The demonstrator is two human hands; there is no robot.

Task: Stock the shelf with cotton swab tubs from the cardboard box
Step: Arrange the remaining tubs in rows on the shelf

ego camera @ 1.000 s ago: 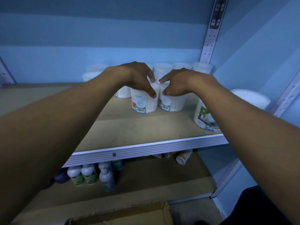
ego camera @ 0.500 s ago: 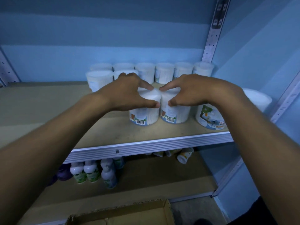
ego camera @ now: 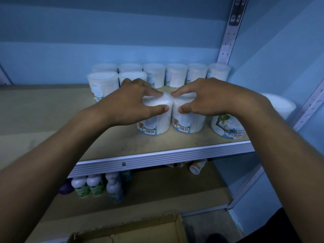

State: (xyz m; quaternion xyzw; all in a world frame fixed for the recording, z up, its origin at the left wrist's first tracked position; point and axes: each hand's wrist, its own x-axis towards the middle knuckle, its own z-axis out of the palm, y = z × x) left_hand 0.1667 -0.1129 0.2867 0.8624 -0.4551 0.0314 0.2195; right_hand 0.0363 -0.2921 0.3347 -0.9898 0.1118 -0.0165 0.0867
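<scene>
Left hand [ego camera: 129,106] grips top of left cotton swab tub [ego camera: 155,120]; right hand [ego camera: 208,100] grips adjacent right tub [ego camera: 187,122]. Both upright, touching, on shelf [ego camera: 105,137] front. Cardboard box [ego camera: 126,232] at 6 o'clock.

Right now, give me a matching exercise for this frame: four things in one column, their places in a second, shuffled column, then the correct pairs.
Things:
1. left hand
2. right hand
3. bottles
4. box

Places:
A. on the lower shelf, at left
B. at the bottom edge, below the shelves
C. on the right tub of the front pair
D. on the left tub of the front pair

Pairs: 1-D, 2-C, 3-A, 4-B
</scene>
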